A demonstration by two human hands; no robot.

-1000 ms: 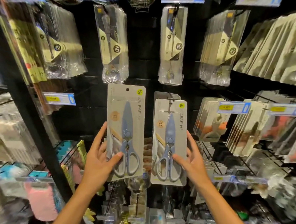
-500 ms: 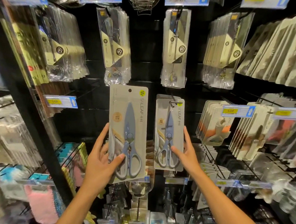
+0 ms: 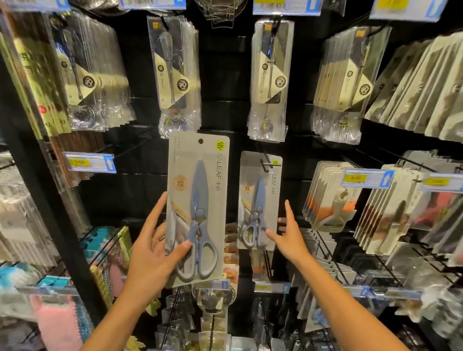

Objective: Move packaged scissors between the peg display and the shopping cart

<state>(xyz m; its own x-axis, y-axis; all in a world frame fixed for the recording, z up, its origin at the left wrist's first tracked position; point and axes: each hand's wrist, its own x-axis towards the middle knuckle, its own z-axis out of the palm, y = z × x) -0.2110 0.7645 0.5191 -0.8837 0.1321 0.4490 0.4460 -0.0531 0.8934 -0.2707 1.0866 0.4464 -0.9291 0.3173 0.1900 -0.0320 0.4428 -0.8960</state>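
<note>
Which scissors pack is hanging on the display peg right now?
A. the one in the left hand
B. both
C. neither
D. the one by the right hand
D: the pack by the right hand hangs from the peg, while the left hand holds the other scissors pack free of any peg.

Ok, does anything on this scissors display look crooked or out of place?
Mostly no. The scissors pack on the peg hangs roughly straight, with the right hand open beside its lower edge. The only pack off the display is the one the left hand grips, its hang hole free of any peg.
</note>
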